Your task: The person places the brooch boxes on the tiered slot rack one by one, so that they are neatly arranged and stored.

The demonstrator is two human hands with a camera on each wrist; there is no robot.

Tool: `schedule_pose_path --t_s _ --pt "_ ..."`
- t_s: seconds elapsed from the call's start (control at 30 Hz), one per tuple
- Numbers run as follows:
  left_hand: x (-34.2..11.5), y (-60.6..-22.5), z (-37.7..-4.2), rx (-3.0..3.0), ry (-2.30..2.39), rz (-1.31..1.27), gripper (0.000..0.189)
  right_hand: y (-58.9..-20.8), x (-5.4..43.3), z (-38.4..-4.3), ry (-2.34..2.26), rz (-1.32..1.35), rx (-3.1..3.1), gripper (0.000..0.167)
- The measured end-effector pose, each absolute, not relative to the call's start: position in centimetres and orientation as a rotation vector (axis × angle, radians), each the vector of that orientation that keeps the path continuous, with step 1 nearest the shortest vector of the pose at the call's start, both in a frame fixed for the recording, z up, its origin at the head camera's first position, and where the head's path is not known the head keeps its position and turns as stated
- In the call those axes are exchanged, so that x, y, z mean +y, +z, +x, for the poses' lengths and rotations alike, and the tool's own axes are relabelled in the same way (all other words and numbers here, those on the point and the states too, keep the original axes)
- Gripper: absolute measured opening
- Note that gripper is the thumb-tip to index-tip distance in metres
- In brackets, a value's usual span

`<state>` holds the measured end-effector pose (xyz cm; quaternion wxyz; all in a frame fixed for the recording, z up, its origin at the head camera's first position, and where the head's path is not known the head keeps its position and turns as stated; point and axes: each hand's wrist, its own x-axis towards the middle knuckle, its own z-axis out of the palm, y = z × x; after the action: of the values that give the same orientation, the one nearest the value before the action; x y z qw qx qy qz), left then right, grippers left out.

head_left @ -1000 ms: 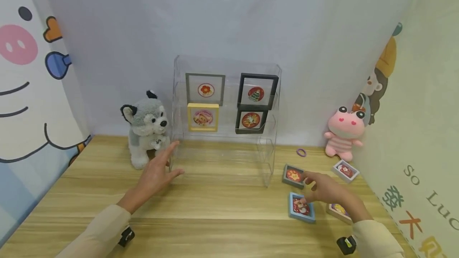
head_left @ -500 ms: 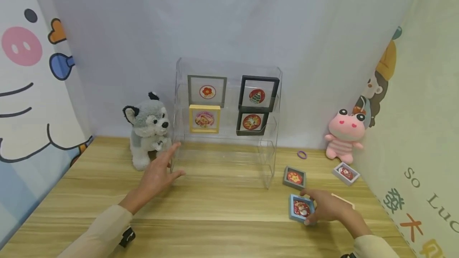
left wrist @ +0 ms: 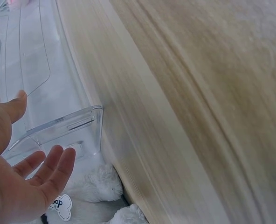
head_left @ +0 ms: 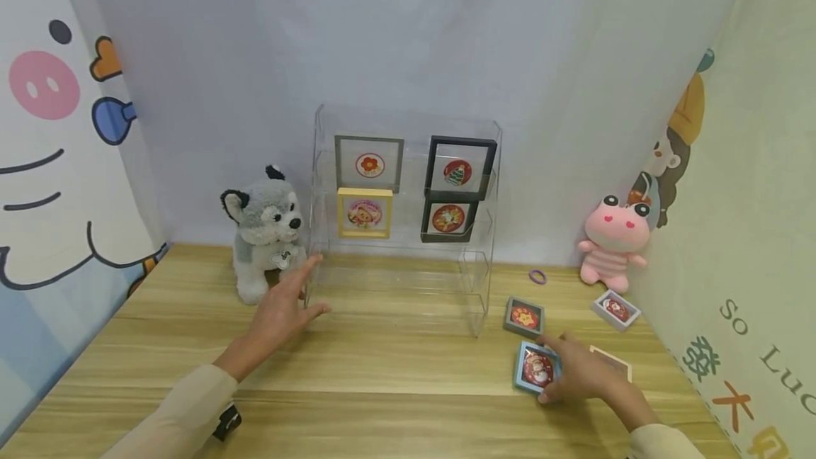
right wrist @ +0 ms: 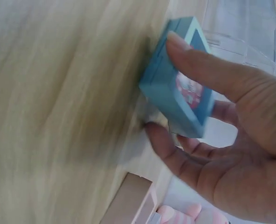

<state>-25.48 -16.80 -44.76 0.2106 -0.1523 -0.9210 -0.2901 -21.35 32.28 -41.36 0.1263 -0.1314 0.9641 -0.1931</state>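
My right hand grips a small light-blue picture frame by its edges, thumb on the near side and fingers on the far side. In the right wrist view the blue frame is tilted, with a shadow on the wood beneath it. My left hand stays at the left side of a clear acrylic tiered rack, thumb and fingers spread around its lower corner, holding nothing. The left wrist view shows the rack's corner between thumb and fingers. Grey, yellow and black frames stand on the rack's upper tiers.
A grey frame, a white frame and a beige frame lie around my right hand. Behind them are a purple ring and a pink plush toy. A husky plush sits beside the rack, by my left hand.
My right hand has moved from above the grey and blue frames down onto the blue one, gripped it and tilted it up. My left hand has stayed beside the rack.
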Motion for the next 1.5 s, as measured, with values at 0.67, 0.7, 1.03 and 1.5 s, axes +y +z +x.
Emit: schedule_pose_path --t_s 0.67,0.7,1.03,1.5 --pt "-16.9 -45.0 -25.4 -2.554 -0.804 -0.407 0.089 -41.4 32.2 -21.4 -0.95 -0.563 2.741 0.068" --pt "-17.0 -44.9 -25.4 -2.558 -0.798 -0.405 0.089 -41.0 32.0 -21.5 -0.961 -0.555 2.729 0.069" --pt "-16.8 -44.8 -25.4 -2.532 -0.794 -0.417 0.088 -37.1 26.8 -23.4 -1.063 -0.871 2.879 0.056" --pt "-16.6 -44.7 -25.4 -2.551 -0.809 -0.4 0.089 -35.8 17.9 -27.3 -1.133 -1.252 3.086 0.054"
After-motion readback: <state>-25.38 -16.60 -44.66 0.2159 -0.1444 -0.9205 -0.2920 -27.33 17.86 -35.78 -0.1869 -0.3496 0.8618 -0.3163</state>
